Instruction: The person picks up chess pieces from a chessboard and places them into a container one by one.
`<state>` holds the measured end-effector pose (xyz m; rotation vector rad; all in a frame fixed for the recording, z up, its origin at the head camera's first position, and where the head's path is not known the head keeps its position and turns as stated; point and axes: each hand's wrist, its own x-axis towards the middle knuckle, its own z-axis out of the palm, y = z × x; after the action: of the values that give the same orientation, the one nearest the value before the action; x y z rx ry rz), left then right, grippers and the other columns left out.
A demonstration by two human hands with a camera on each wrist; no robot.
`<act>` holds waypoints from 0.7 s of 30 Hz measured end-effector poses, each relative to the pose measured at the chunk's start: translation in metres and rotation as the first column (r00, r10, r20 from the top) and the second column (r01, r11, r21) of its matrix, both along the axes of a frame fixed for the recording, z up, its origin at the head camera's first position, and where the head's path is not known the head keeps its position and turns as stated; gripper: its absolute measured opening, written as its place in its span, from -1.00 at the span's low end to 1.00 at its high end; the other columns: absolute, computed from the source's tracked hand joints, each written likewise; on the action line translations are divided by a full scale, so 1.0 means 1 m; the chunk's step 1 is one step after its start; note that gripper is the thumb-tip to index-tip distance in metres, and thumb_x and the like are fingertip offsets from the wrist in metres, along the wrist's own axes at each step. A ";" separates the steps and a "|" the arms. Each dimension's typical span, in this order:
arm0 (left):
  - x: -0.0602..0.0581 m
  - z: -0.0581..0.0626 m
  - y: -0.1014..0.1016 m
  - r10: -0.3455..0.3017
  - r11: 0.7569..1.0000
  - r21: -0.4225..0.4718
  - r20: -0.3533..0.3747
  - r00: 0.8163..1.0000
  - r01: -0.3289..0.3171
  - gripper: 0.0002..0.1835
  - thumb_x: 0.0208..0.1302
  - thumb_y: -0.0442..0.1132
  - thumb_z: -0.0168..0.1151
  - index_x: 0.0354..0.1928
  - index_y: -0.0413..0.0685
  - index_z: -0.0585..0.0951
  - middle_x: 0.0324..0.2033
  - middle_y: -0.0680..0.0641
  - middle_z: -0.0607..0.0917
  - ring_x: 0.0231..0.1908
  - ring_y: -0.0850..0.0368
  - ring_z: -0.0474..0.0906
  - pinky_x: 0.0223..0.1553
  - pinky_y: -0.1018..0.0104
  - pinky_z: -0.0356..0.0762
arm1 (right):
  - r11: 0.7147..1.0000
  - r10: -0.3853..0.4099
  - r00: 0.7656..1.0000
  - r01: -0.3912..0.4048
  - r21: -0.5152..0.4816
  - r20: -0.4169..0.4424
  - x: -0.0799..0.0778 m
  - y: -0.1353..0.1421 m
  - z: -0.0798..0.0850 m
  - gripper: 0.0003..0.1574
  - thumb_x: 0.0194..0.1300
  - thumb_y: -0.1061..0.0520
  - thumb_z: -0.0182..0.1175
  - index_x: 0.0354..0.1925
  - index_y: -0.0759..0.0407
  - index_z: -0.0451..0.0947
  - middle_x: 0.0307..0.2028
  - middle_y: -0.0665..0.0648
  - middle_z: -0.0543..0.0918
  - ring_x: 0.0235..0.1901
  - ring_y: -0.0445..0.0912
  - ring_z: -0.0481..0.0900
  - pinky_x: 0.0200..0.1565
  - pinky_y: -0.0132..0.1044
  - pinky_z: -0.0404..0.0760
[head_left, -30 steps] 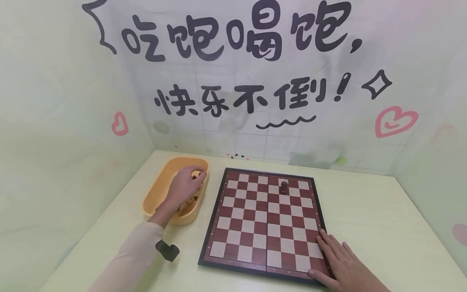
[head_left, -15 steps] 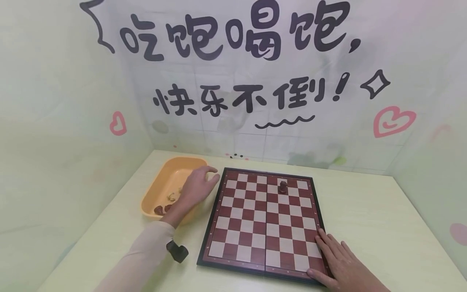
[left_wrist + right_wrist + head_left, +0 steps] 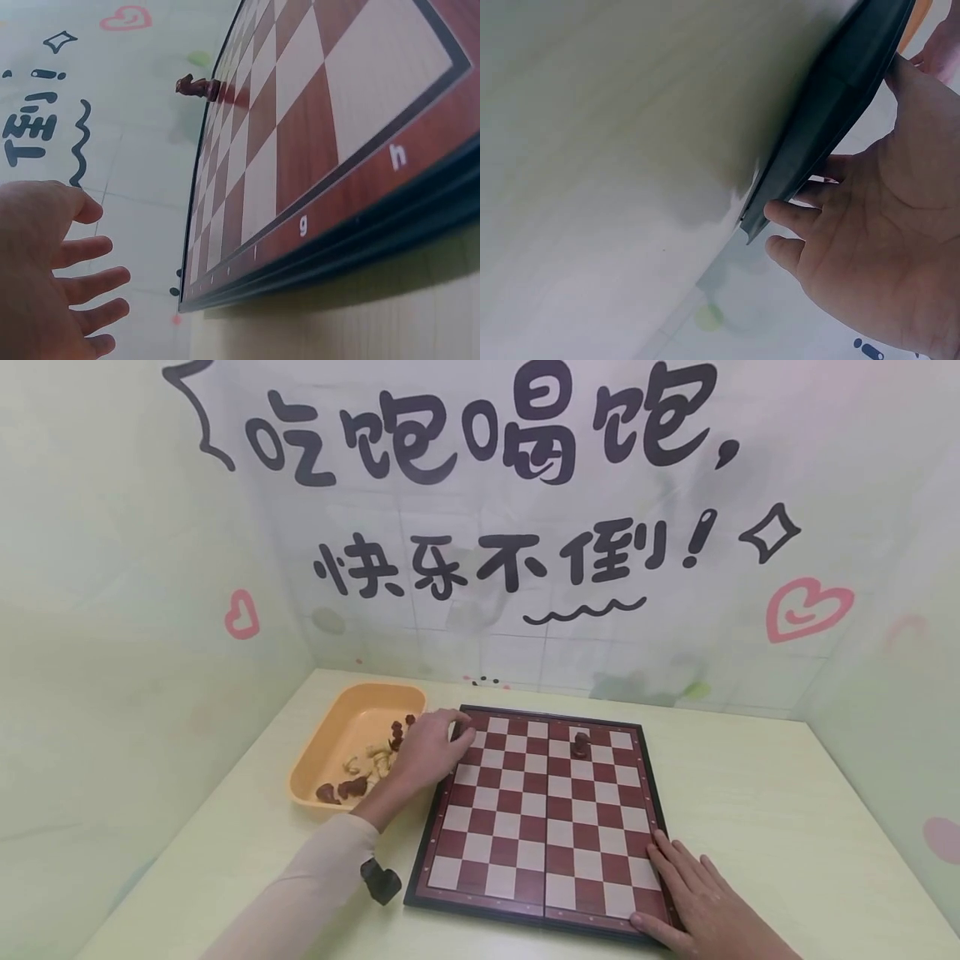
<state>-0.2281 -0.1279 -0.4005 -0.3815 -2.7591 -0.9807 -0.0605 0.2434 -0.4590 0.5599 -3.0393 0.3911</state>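
My left hand (image 3: 431,747) is over the far left corner of the chessboard (image 3: 525,827), just right of the tray. In the left wrist view its fingers (image 3: 94,289) are spread, and no piece shows between them. A dark brown knight (image 3: 581,745) stands upright near the board's far edge, right of the centre fold; the left wrist view shows the same knight (image 3: 196,87) side-on. My right hand (image 3: 701,893) rests on the board's near right edge, fingers extended along the side and thumb on the near corner. The right wrist view shows fingers (image 3: 795,217) against the board's dark edge (image 3: 817,112).
Left of the board stands a yellow-orange tray (image 3: 318,752) holding several dark and cream chess pieces (image 3: 352,787), partly hidden by my left forearm. A printed cloth wall (image 3: 480,643) rises behind the pale table (image 3: 765,793). A dark strap device (image 3: 381,882) hangs at my left wrist.
My left hand has come out of the tray and moved right, over the board's far left corner. The pieces in the tray are now more visible. My right hand and the knight stay put.
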 end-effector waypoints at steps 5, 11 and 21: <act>-0.001 0.000 0.009 -0.038 0.999 -0.007 0.000 0.999 0.038 -0.66 0.42 -0.10 0.21 0.09 -0.14 0.69 -0.14 -0.09 0.72 -0.32 0.05 0.58 -0.30 0.16 0.56 | 1.000 0.001 1.000 -0.001 -0.005 -0.009 0.000 0.001 0.000 0.16 0.23 -0.48 0.27 0.41 0.35 0.35 0.42 0.34 0.32 0.35 0.33 0.31 0.24 0.35 0.33; -0.001 0.002 0.021 -0.043 0.999 -0.029 0.026 0.999 0.044 -0.61 0.43 -0.05 0.18 0.14 -0.10 0.68 0.09 -0.07 0.69 0.02 -0.03 0.61 0.03 0.07 0.56 | 1.000 0.006 1.000 -0.006 -0.014 -0.017 -0.001 0.001 0.000 0.15 0.23 -0.45 0.30 0.40 0.36 0.35 0.42 0.35 0.33 0.35 0.35 0.32 0.23 0.36 0.33; -0.003 -0.005 0.040 -0.045 0.990 -0.135 -0.016 0.999 0.042 -0.66 0.43 -0.06 0.19 0.08 -0.08 0.70 0.01 -0.08 0.71 -0.07 0.02 0.59 -0.03 0.10 0.56 | 1.000 -0.017 0.999 0.019 -0.022 0.051 -0.003 0.001 0.000 0.23 0.23 -0.54 0.21 0.42 0.39 0.32 0.44 0.35 0.29 0.37 0.36 0.28 0.26 0.37 0.28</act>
<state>-0.2311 -0.0881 -0.4052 -0.4708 -2.8198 -0.7974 -0.0631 0.2446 -0.4594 0.5292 -3.0820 0.4452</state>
